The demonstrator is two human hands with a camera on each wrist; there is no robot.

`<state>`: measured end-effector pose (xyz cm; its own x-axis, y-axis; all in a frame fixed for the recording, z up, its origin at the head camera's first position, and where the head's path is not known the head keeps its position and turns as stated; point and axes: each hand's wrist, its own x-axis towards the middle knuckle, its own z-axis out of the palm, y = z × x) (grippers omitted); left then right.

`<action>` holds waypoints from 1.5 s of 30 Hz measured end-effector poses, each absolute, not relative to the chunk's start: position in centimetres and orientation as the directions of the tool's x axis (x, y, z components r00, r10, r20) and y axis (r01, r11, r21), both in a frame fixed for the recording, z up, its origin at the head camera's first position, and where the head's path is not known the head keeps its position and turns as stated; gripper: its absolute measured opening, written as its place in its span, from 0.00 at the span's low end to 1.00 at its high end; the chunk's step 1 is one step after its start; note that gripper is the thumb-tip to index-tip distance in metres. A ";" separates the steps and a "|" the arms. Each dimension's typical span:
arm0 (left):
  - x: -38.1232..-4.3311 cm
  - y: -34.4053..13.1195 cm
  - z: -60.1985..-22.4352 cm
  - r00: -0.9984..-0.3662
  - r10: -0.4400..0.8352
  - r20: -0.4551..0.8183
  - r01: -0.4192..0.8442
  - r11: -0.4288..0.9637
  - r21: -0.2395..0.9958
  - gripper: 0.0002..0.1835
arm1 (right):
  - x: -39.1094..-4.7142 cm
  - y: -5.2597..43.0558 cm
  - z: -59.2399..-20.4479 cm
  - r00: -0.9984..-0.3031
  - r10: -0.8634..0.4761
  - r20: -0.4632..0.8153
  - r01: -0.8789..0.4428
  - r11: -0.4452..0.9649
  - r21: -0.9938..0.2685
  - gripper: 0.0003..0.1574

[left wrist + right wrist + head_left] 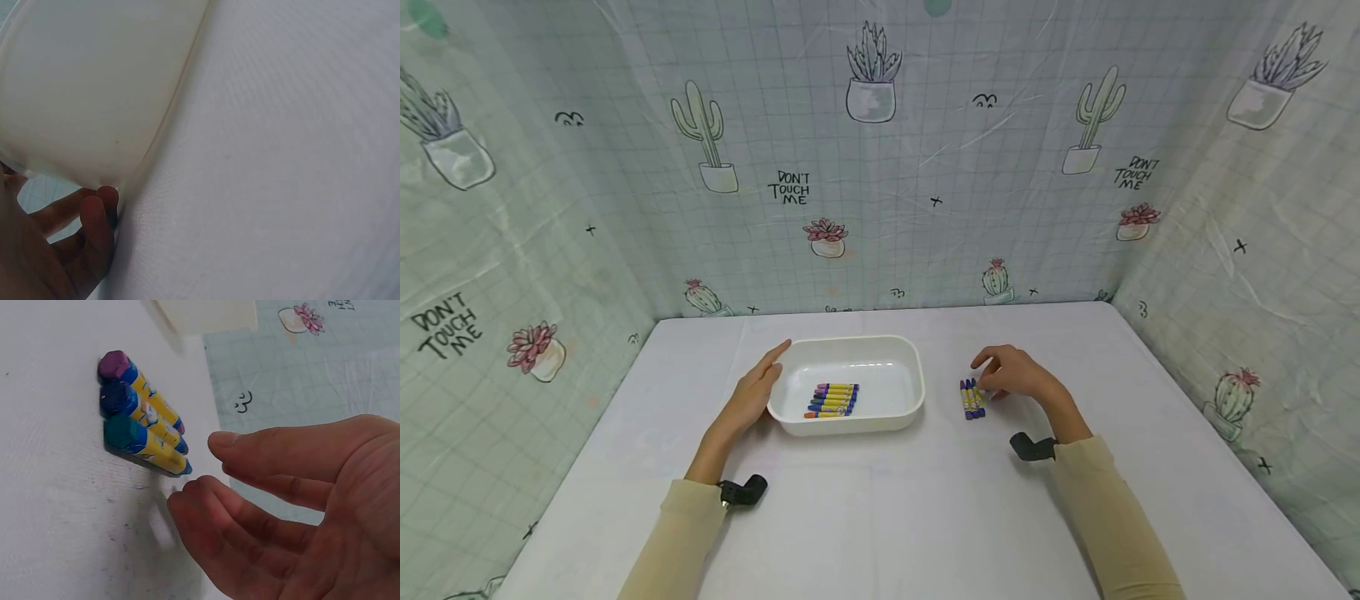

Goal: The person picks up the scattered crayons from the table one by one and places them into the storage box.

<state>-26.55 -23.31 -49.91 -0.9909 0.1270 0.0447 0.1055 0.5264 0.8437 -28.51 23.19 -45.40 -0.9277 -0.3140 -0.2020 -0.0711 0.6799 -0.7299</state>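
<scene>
A white tray stands left of the table's middle, with several yellow-wrapped crayons lying side by side in it. My left hand holds the tray by its left end; in the left wrist view, curled fingers touch its outer wall low down. To the right of the tray, three crayons lie together in a row. The right wrist view shows a purple one, a dark blue one and a teal one. Beside their tips is my right hand, its bent fingers and thumb apart, holding nothing.
A white cloth covers the table. Patterned curtains with cactus drawings hang along the back and both sides. Each wrist carries a black strapped device, such as the left one.
</scene>
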 end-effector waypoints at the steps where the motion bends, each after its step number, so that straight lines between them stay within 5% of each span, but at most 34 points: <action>1: -26.5 -23.3 -49.9 -0.991 0.127 0.044 0.104 0.526 0.844 0.28 | -28.5 23.3 -45.6 -0.927 -0.313 -0.208 -0.067 0.681 -0.729 0.25; 45: -26.5 -23.3 -49.9 -0.992 0.126 0.032 0.094 0.532 0.841 0.28 | -28.3 23.7 -46.5 -0.900 -0.331 -0.284 -0.037 0.706 -0.707 0.27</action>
